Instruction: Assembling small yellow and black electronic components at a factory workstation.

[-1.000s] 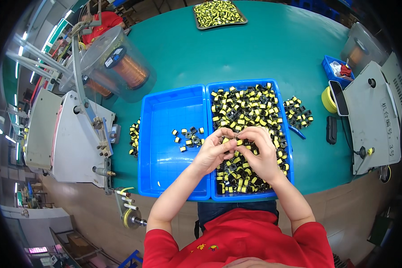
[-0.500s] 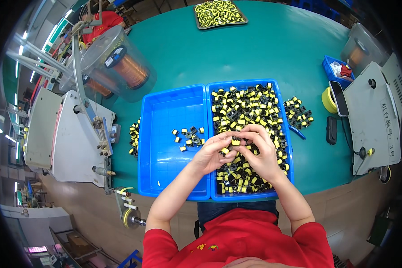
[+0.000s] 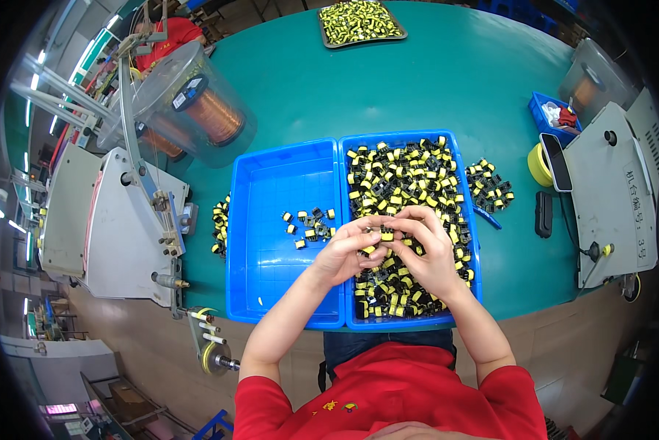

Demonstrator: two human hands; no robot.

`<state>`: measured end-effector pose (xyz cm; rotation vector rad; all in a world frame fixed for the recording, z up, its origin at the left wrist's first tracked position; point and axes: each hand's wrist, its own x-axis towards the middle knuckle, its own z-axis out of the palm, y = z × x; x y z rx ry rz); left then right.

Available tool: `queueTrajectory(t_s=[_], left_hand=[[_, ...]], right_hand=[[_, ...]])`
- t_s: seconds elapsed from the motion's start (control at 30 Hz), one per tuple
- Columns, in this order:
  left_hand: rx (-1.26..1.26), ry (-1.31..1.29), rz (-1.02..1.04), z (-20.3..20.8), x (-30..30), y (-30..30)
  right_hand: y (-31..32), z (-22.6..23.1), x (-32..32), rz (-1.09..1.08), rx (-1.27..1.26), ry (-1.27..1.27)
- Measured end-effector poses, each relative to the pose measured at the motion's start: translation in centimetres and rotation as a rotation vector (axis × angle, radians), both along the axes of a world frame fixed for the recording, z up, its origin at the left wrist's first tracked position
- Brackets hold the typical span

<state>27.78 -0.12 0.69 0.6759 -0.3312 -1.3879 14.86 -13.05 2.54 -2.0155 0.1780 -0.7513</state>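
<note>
Over the right blue bin [image 3: 410, 323] my two hands meet. Between their fingertips sits a small black-bodied coil bobbin with yellow tape [image 3: 387, 235]. My left hand [image 3: 348, 253] pinches it from the left. Opposite, the fingers and thumb of my right hand [image 3: 426, 249] close on it. A second yellow-taped bobbin [image 3: 368, 250] shows by the curled fingers of my left hand; whether it is held or lies below, I cannot tell. Many like bobbins [image 3: 395, 183] fill the right bin. The left blue bin [image 3: 260, 220] contains a small group of bobbins [image 3: 311, 226].
Loose bobbins lie on the green table [image 3: 293, 95] beside both bins. Grey winding machines [image 3: 120, 227] stand left and right [image 3: 612, 191]. A tray of yellow parts [image 3: 362, 23] sits at the far edge. Copper wire spools [image 3: 212, 114], a phone [image 3: 554, 161] and a black case [image 3: 543, 214] are nearby.
The bobbin between my fingertips has turned slightly. My hands stay in nearly the same place, and the bins look unchanged.
</note>
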Motion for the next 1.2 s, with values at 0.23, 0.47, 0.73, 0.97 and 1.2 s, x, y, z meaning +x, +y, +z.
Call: queueTrajectory(t_s=[0.23,0.47,0.73,0.97,1.2], left_hand=[[0.023,-0.035,0.064,0.7,-0.1,-0.1],[0.035,-0.103,0.14,0.1,0.1,0.1],[0.085,-0.242,0.201,0.2,-0.4,-0.2],[0.179,-0.498,0.225,-0.4,-0.8,-0.6],[0.262,-1.238,0.512,-0.1,0.3,-0.4]], right_hand=[[0.4,0.1,0.2,-0.034,0.041,-0.012],[0.4,0.3,0.3,-0.027,-0.066,-0.077],[0.0,-0.2,0.5,-0.127,-0.354,-0.157],[0.0,-0.8,0.5,-0.203,-0.535,-0.161],[0.1,-0.7,0.3,-0.232,-0.412,-0.135]])
